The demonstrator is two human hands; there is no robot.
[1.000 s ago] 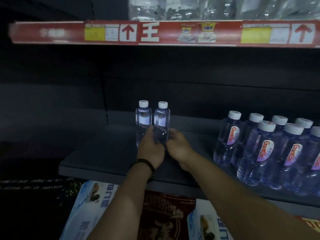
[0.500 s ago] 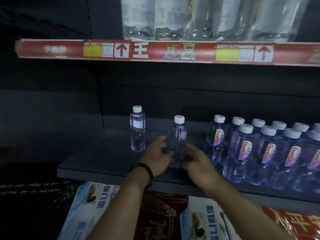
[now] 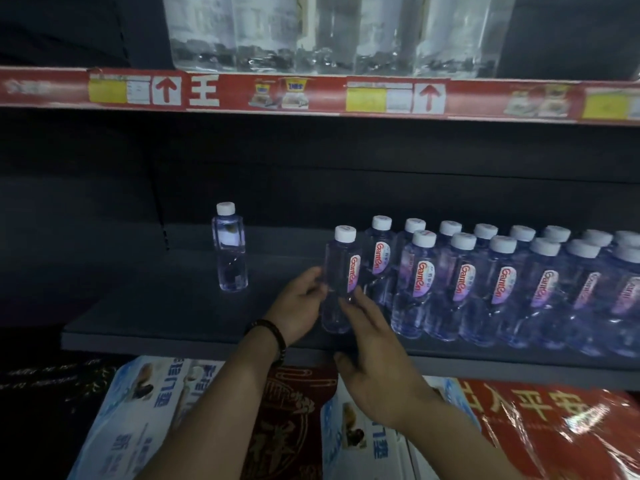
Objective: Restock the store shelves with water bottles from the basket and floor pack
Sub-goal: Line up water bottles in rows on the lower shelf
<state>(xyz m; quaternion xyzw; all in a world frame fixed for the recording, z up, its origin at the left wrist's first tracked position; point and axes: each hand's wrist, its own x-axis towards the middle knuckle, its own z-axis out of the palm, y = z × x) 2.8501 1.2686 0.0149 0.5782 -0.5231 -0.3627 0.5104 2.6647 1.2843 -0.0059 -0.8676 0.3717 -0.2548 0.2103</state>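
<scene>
On the dark grey metal shelf (image 3: pixel 156 317), the clear white-capped plastic water bottle (image 3: pixel 341 282) has moved from its twin (image 3: pixel 230 251), now at ten o'clock, to the labelled row (image 3: pixel 502 282) at three o'clock. Fingers of the left hand (image 3: pixel 298 303) grip it; those of the right hand (image 3: pixel 374 351) rest straight against it. The twin probably follows.

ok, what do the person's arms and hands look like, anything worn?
Bare forearms, no sleeves in view. Left hand and right hand: no gloves, no rings that show. A dark beaded bracelet sits on the left wrist; the right wrist carries nothing.
</scene>
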